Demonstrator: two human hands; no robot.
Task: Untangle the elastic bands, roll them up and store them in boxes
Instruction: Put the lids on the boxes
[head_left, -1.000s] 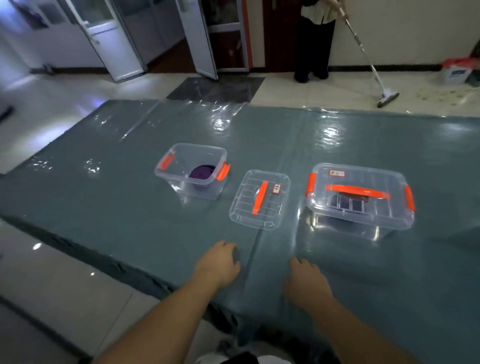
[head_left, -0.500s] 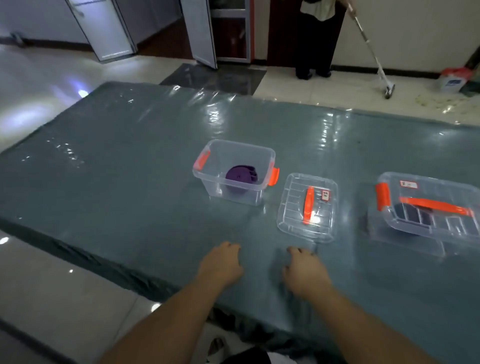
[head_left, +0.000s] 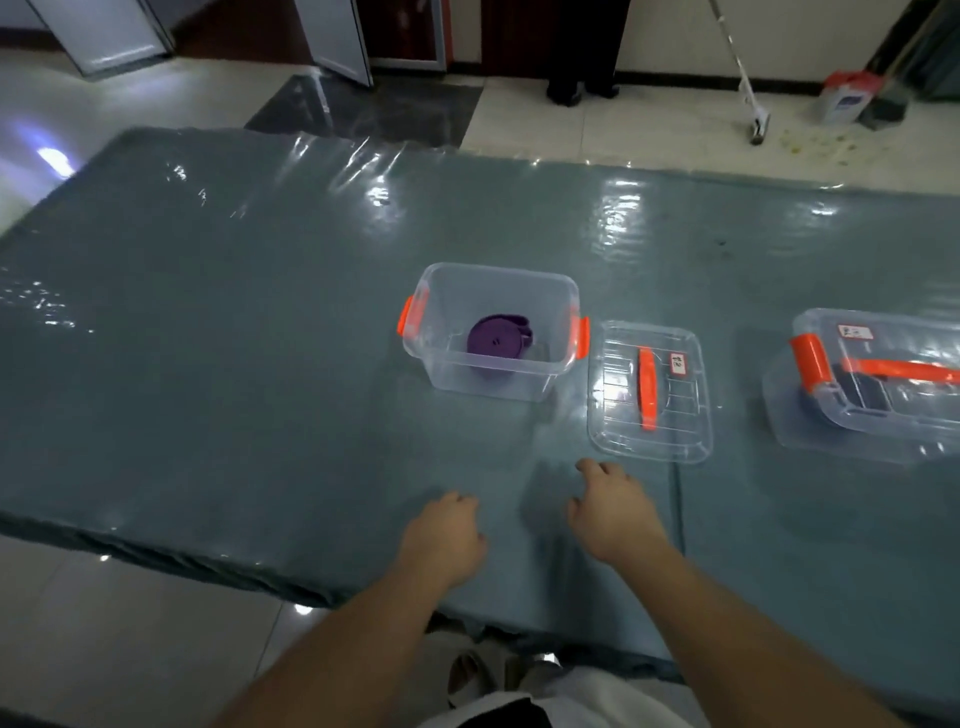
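Two clear boxes: open box (head_left: 493, 332) with one rolled purple elastic band (head_left: 498, 340), lidded box (head_left: 872, 384). One loose lid (head_left: 649, 392). Left hand (head_left: 444, 540), right hand (head_left: 615, 512): loosely curled, empty.

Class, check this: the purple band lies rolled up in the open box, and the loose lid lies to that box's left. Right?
Not quite. The head view shows the lid lying to the right of the open box, not the left. The rolled purple band does sit inside it.
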